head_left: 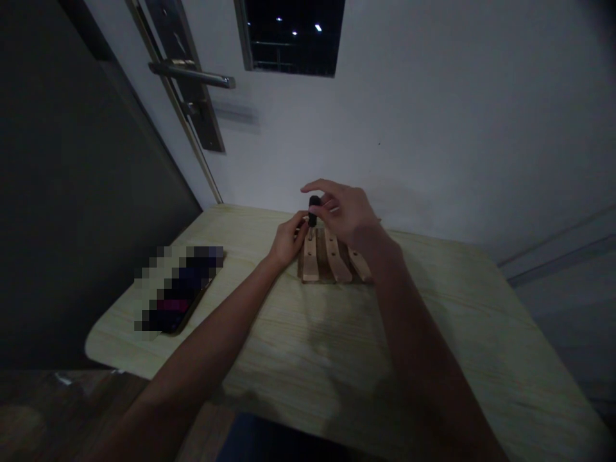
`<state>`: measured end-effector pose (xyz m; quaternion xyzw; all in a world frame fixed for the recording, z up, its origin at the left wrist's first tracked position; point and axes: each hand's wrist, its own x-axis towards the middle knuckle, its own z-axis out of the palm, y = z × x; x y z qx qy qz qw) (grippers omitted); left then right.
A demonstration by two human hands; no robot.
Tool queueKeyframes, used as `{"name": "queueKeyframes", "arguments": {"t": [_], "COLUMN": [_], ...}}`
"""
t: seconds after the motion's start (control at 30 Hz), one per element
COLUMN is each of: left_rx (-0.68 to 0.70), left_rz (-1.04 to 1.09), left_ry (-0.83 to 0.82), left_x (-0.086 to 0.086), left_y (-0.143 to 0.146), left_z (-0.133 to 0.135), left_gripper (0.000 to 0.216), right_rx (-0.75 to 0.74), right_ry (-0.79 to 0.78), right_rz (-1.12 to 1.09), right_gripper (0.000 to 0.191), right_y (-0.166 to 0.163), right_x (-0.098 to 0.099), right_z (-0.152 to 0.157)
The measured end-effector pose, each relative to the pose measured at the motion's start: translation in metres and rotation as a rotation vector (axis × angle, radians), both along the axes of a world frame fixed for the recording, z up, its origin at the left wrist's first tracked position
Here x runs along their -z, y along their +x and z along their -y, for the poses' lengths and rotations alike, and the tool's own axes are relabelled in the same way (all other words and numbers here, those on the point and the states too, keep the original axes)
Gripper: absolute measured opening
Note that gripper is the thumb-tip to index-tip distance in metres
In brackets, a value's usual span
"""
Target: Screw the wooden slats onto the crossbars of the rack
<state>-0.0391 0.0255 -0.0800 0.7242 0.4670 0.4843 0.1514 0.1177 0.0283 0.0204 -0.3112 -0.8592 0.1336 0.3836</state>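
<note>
A small screwdriver with a black handle (314, 210) stands nearly upright, pinched between the thumb and fingers of my right hand (344, 208). One finger of that hand stretches out past the handle's top. The shaft points down at the far end of the leftmost light wooden bar (310, 256), near a hole. My left hand (289, 239) is closed around the left far side of the brown wooden board (322, 258), its fingertips close to the screwdriver tip. Two more light bars with dark holes lie on the board; my right wrist partly covers the rightmost one.
A phone (192, 289), partly pixelated, lies on the left of the pale wooden table (289, 359). Behind the table rises a white door (423, 115) with a metal handle (202, 76) and a dark window (293, 38). A dark panel (72, 192) stands at left.
</note>
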Motion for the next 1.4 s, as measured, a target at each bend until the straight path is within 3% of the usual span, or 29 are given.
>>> {"name": "queueKeyframes", "arguments": {"t": [0.1,0.2,0.43,0.63,0.83,1.1,1.3,1.4], "left_rx": [0.000,0.003,-0.019,-0.012,-0.011,-0.013,-0.035,-0.035], "left_rz": [0.003,0.009,-0.013,-0.030,-0.048,-0.037,-0.056,-0.055], "left_ry": [0.004,-0.008,0.003,0.046,0.089,0.108,0.113,0.109], "left_x": [0.000,-0.001,-0.004,0.001,0.002,0.003,0.003,0.001], "left_y": [0.000,0.001,0.003,0.001,0.000,-0.001,0.001,0.001], "left_z": [-0.001,0.001,0.003,-0.002,-0.003,-0.004,-0.004,-0.003], "left_gripper": [0.028,0.028,0.020,0.020,0.022,0.018,0.022,0.025], "right_rx": [0.071,0.116,0.034,0.013,0.049,-0.086,0.073,0.074], "right_ry": [0.017,0.044,0.026,0.007,0.050,0.004,0.065,0.079], "right_rz": [0.019,0.001,-0.008,0.009,-0.047,-0.009,0.030,-0.005], "right_gripper": [0.017,0.019,0.031,0.027,0.023,0.029,0.015,0.015], "right_y": [-0.003,-0.004,-0.002,-0.005,-0.006,-0.006,-0.011,-0.011], "right_x": [-0.002,0.002,0.008,0.001,0.011,0.004,0.004,0.010], "right_z": [0.001,-0.002,0.000,0.002,-0.005,0.003,-0.001,-0.005]}}
